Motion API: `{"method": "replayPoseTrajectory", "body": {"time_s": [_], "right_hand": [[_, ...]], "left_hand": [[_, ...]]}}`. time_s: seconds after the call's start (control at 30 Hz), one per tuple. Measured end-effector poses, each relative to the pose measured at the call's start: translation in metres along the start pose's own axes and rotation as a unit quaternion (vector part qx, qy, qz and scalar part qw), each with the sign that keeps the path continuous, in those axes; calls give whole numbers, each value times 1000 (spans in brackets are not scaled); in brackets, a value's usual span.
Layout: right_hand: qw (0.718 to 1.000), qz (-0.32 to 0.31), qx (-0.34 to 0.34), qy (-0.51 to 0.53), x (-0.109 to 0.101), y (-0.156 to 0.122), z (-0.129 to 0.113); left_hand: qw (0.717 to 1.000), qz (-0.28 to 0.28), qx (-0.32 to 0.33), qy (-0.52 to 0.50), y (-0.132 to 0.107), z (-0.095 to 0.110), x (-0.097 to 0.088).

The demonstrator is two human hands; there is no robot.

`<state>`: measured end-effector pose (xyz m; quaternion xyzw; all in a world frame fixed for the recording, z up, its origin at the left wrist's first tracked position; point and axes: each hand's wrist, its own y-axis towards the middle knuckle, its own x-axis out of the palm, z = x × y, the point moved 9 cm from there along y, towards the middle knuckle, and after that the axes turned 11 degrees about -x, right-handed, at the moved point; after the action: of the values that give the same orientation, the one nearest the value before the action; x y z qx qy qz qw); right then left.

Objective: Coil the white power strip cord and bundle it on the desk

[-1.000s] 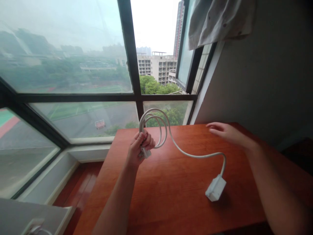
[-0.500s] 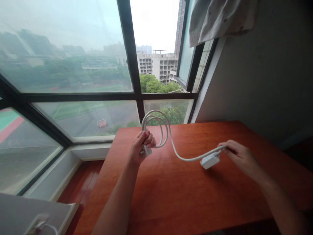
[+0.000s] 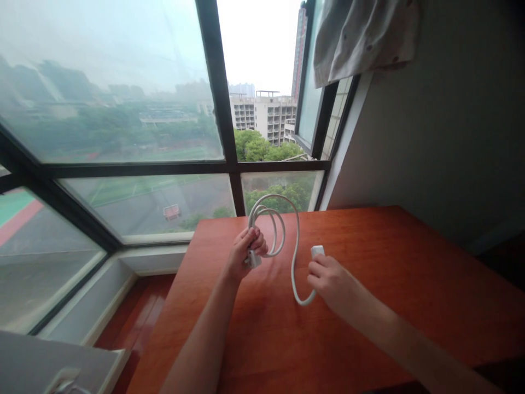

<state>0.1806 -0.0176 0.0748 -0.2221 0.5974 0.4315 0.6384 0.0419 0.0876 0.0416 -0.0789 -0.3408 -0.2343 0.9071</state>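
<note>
A white cable [image 3: 296,241] hangs in loose loops above the table, gathered in my left hand [image 3: 245,253]. The fingers of that hand are closed around the coil, and a white plug end [image 3: 254,259] pokes out below them. To the right, my right hand [image 3: 329,277] grips the cable's other end near a small white block [image 3: 317,250], which rises above the fingers. Between the hands the cable sags in a curve that dips beside the right fingers. My right palm hides part of the block and the cable joint.
Both hands are over a reddish-brown wooden table [image 3: 262,350]. Dark-framed windows [image 3: 139,168] stand behind it and to the left. A light curtain [image 3: 365,41] hangs at upper right beside the grey wall [image 3: 443,137]. A white socket or cord [image 3: 68,381] is at lower left.
My right hand has moved left toward my left hand, bringing the white block upright above its fingers. The cable span between the hands now droops in a tighter curve.
</note>
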Motion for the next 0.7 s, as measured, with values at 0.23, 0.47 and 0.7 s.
{"method": "replayPoseTrajectory", "body": {"time_s": [0.23,0.47,0.7], "right_hand": [[989,-147,-12,26,47,29,-55],[965,-197,-173,4,59,89,-109],[948,-167,-248,111,69,101,-138]], "left_hand": [[1000,2,8,6,1,2,-2],[1000,10,-1,28,-1,5,-1],[999,27,-3,-19,-5,17,-22]]}}
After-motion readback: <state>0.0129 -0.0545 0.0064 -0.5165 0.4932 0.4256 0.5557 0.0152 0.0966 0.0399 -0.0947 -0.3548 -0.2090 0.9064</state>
